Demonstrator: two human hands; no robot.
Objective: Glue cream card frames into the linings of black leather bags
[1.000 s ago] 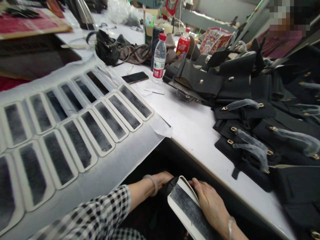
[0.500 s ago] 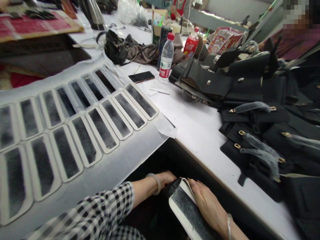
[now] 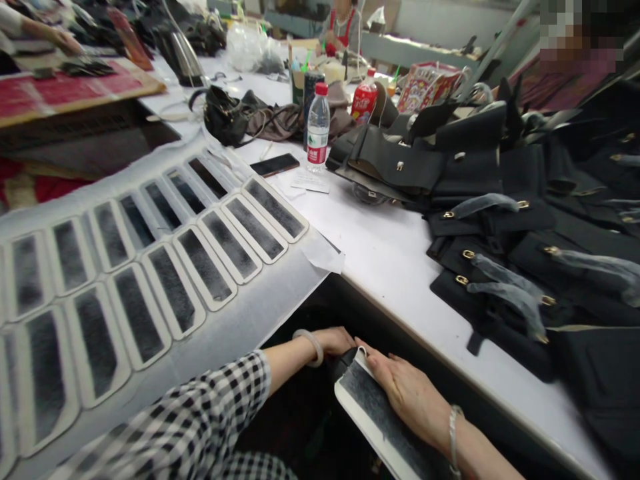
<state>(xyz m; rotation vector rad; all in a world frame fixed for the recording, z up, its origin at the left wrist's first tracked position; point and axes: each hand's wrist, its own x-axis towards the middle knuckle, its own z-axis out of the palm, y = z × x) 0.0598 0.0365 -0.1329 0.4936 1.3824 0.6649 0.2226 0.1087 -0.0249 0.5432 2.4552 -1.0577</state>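
Note:
Low in the middle, a stiff panel (image 3: 373,403) with a dark speckled face and off-white border sits tilted against a piece of black leather (image 3: 345,365). My right hand (image 3: 407,387) lies along the panel's right side, its fingers together and pressed on the edge near the upper corner. My left hand (image 3: 341,341) is closed around the far end of the black leather; its fingertips are partly hidden. Both hands are over the dark gap in front of the table. Several similar panels (image 3: 173,290) lie in rows on a grey sheet at left.
Black leather bags (image 3: 400,160) and pieces with wrapped handles (image 3: 500,260) cover the right of the white table (image 3: 365,253). A water bottle (image 3: 317,130), phone (image 3: 275,165) and steel kettle (image 3: 180,53) stand or lie behind. Another person's hand (image 3: 65,41) is at far left.
The view has tilted up slightly and shifted. My right hand has moved a little along the panel's edge, its fingertips nearer my left hand. Both hands keep their hold.

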